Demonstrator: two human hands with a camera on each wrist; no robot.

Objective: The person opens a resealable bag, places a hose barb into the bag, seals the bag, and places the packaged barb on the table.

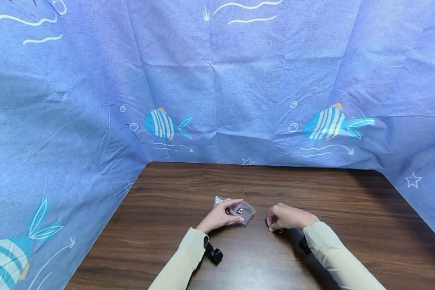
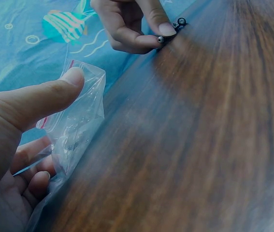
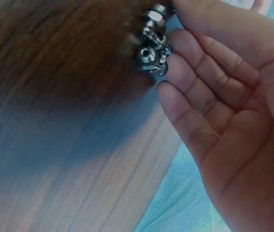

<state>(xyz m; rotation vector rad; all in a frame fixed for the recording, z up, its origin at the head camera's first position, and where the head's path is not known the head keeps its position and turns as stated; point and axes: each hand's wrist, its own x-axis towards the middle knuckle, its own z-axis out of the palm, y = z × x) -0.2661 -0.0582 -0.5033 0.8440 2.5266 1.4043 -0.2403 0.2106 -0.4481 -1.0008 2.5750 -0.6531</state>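
Grasping clear plastic bag [image 1: 249, 211] in left hand [image 1: 219, 215], with thumb at its mouth and other fingers curled behind. Placed mid-surface [image 1: 181, 183], left of right hand [image 1: 290, 216]. Containing a few small shiny parts [image 1: 240, 210]. Cannot tell whether resting wholly on surface or partly lifted. Pinching one small metal piece [image 2: 161, 39] between thumb and fingers of right hand, low over surface; cannot tell whether touching it. Note also loose metal pieces [image 3: 149, 54], bunched right at those right fingers, apparently on surface, too blurred to count.

Could drop pinched piece: tiny, smooth-looking, probably slippery, held by very little. Could roll away once dropped, being roundish. Could scatter bunched pieces by brushing them with spare right fingers. Could lose bag mouth by easing off left thumb, given limp film likely to sag shut. Could spill contents by tipping bag while gaping.

Found no brand, label or readable writing. Seen on bag: red line [image 2: 42, 122] along seal, without letters. Printed on far cloth [image 1: 246, 88]: fish [image 1: 163, 123], stars, wavy lines, no words legible. Cannot tell about markings on metal pieces, too small.
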